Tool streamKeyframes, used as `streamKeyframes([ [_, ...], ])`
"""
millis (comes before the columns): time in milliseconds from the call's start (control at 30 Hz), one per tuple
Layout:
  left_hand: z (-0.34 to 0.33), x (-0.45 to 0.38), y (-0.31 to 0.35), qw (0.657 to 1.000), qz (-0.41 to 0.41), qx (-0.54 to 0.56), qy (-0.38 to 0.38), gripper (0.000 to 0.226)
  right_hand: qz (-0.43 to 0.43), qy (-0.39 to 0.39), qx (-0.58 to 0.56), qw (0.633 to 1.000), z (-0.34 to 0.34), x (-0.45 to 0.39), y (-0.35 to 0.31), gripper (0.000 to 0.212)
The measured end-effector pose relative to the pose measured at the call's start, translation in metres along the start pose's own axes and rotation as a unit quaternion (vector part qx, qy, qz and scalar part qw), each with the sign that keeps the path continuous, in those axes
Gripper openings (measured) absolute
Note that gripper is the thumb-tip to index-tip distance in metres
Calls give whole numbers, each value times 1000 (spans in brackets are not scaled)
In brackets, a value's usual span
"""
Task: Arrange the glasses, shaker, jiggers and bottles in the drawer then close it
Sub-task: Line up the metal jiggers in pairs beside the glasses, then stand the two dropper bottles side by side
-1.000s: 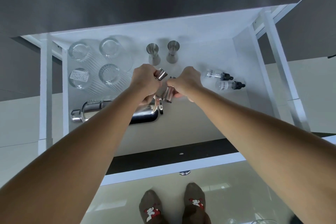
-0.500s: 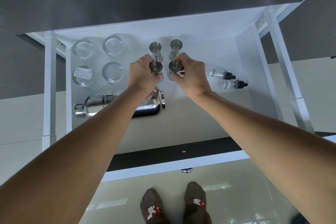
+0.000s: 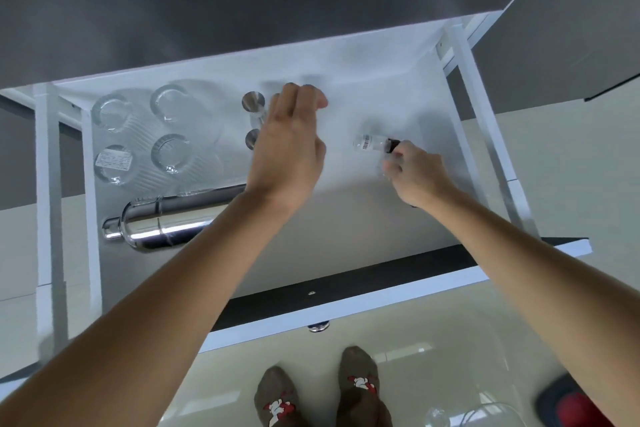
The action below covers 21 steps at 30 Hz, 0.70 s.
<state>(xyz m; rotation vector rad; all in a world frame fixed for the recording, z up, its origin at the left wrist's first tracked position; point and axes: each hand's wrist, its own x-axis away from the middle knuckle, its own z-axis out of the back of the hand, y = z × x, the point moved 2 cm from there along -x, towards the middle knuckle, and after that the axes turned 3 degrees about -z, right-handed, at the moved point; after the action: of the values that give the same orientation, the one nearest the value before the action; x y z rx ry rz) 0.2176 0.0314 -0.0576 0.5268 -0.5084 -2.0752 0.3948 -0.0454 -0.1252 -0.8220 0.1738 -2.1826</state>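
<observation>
The white drawer [image 3: 363, 55] is pulled open below me. Several clear glasses [image 3: 170, 153] stand in a block at its left. Near the front left, the steel shaker [image 3: 162, 222] lies on its side. Two steel jiggers [image 3: 253, 102] show in the middle; my left hand [image 3: 289, 149] hovers open over that spot and hides any others. To the right a small clear dropper bottle [image 3: 367, 143] with a black cap lies on its side. My right hand [image 3: 417, 174] pinches it at the cap end. A blurred clear shape under those fingers cannot be identified.
The drawer's front panel [image 3: 346, 310] with a metal knob [image 3: 318, 326] is nearest me, above my socked feet [image 3: 325, 395]. White rails [image 3: 485, 135] flank the drawer. A dark counter overhangs the back. A red and black object [image 3: 575, 404] lies on the floor at the bottom right.
Both hands have let go of the jiggers, which now stand behind. My left hand has opened above them; my right hand has moved right to the dropper bottles and closed on one.
</observation>
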Motion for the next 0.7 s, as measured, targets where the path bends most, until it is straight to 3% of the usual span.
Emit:
streamKeyframes([
  [167, -78, -15, 30, 975, -92, -19, -203, 44, -23, -12, 10, 1000, 0, -2, 14, 26],
  [267, -104, -23, 36, 964, -82, -83, -241, 36, -18, -13, 22, 1000, -1, -7, 18, 19],
  [367, -111, -25, 31, 963, -44, -133, -228, 17, -24, 6, -12, 1000, 3, -8, 23, 16],
  [467, -116, -18, 20, 966, -21, -128, -224, 16, -9, 36, -33, 999, 12, -8, 21, 27],
  [600, -117, -17, 6, 987, 98, 61, -114, 34, 37, 103, -95, 989, 22, -8, 9, 52],
  [700, -114, -20, 6, 961, 183, 206, -12, 27, 74, 152, -152, 974, 22, -14, -2, 63],
])
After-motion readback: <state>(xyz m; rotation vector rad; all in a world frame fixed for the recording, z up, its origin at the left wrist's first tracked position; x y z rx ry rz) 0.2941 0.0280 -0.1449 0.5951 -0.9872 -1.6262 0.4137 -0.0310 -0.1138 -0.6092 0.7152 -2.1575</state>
